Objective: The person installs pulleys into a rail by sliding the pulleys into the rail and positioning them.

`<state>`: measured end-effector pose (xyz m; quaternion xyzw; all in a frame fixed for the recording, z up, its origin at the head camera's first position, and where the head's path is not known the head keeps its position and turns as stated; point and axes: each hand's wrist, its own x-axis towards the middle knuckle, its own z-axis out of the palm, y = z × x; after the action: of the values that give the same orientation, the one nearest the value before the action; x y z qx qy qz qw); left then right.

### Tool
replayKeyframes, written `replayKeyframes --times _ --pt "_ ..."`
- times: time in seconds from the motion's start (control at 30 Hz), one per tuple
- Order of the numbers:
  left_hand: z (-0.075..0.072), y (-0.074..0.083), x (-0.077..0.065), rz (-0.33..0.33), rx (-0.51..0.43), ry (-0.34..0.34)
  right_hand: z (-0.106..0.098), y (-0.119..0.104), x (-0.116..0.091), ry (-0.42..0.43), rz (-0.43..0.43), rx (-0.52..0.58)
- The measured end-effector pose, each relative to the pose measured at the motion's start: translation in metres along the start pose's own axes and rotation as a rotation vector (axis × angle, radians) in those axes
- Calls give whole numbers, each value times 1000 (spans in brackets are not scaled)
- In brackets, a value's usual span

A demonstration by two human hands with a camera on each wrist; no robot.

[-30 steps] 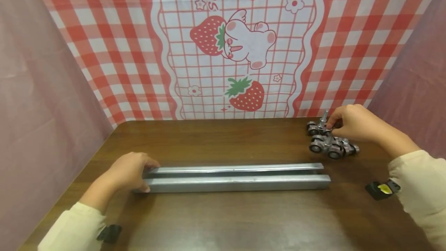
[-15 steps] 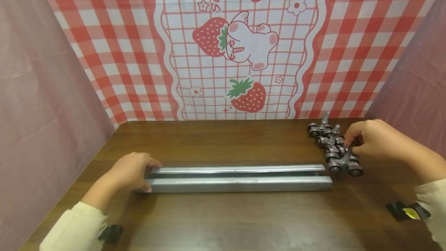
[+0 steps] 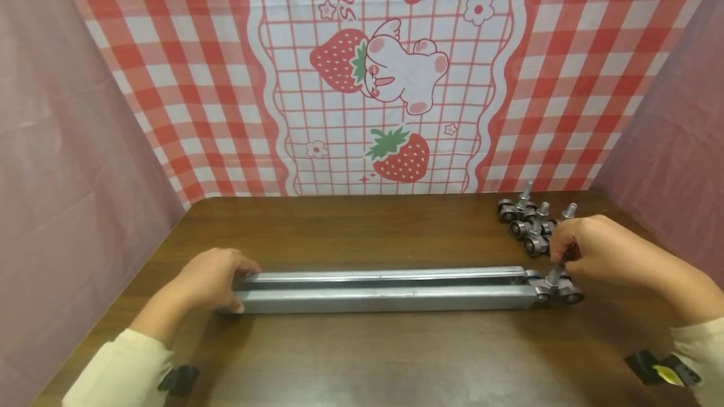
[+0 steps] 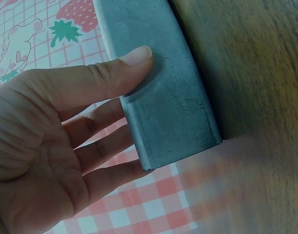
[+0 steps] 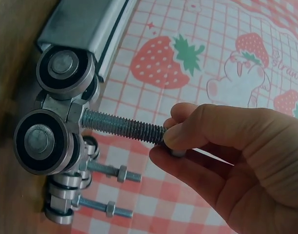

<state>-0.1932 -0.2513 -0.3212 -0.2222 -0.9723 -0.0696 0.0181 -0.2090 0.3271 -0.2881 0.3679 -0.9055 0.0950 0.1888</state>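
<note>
A grey steel C-channel track (image 3: pixel 384 300) lies across the table with its slot facing up. My left hand (image 3: pixel 212 278) grips its left end, the thumb (image 4: pixel 134 61) on the near wall and the fingers round the far side. At the right end, my right hand (image 3: pixel 591 247) pinches the tip of the upright threaded bolt (image 5: pixel 124 127) of a four-wheeled trolley roller (image 5: pixel 42 139). The trolley's leading wheels (image 5: pixel 66 70) are right at the mouth of the track, while its rear wheels stand outside it.
More trolley rollers (image 3: pixel 517 209) with upright bolts stand close together behind the right hand, partly hidden by it. The table (image 3: pixel 373 357) ends at a strawberry-print checked cloth (image 3: pixel 351 143) at the back. Pink curtains (image 3: pixel 62 162) hang at both sides.
My right hand has come from the back right group toward the track's right end, bringing one trolley roller to its mouth. My left hand has stayed on the track.
</note>
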Motion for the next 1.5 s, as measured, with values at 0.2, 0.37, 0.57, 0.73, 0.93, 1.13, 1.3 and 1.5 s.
replayKeyframes --times 0.2,0.37,0.57,0.73,0.93,1.13,1.3,1.5 --pt "0 1 0 1 3 -4 7 -5 2 6 -23 41" --pt "1 1 0 13 3 3 9 -6 2 9 -43 40" --pt "0 2 0 16 6 8 9 -5 2 4 -36 25" --pt "-1 3 0 18 4 5 7 -7 2 -5 -27 26" --pt "-1 3 0 18 4 1 10 -11 8 -19 -53 42" --pt "-3 0 -1 6 3 -14 9 -21 19 -78 -35 77" --pt "-2 1 0 -4 1 -21 7 -26 24 -162 15 82" --pt "-2 2 1 -14 -3 -27 12 -25 26 -90 -100 84"
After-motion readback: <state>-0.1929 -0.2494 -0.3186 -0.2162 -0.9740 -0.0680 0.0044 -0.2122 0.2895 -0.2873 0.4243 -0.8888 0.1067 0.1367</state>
